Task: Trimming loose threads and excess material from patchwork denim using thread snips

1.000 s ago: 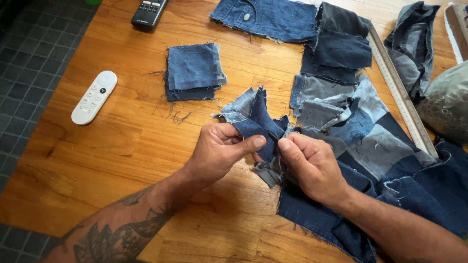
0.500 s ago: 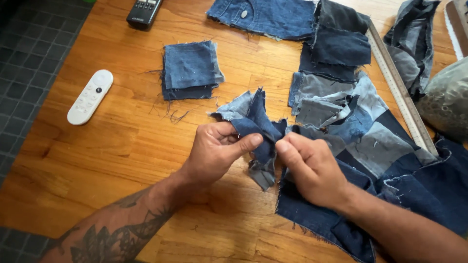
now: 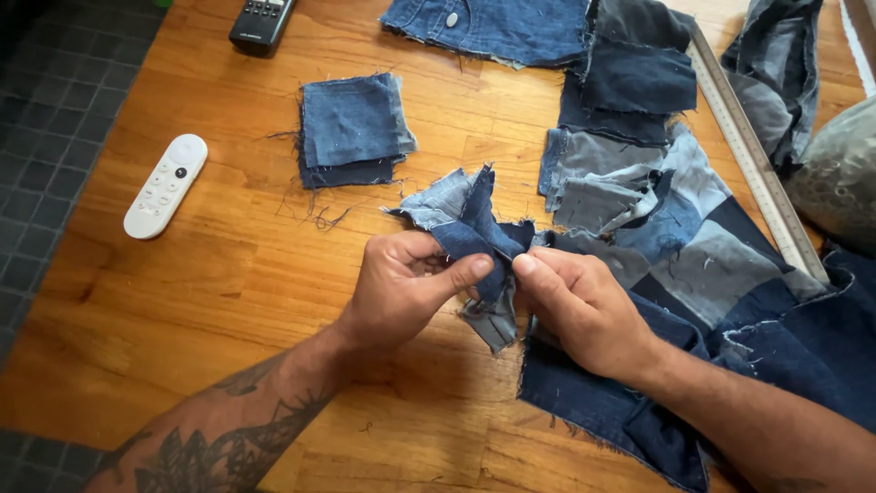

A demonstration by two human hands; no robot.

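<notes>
Denim pieces [image 3: 474, 233]: a small bunch of blue patches, held just above the wooden table [image 3: 228, 301], between both hands, at the left edge of the big patchwork [image 3: 693, 274].
Left hand [image 3: 401, 288]: closed on the bunch, thumb pressing the dark patch against the fingers.
Right hand [image 3: 584, 310]: closed too, thumb and fingers pinching the same bunch from the other side, resting on the patchwork.
Nearby: a stack of cut denim squares [image 3: 351, 128] further up the table, a white remote [image 3: 164, 185] well apart to the left, a metal ruler [image 3: 753, 155] along the patchwork's right side.
Risk: I think the layers may slide out of line if one pinch loosens, because the frayed edges give little hold; a pull could also drag the patchwork.
</notes>
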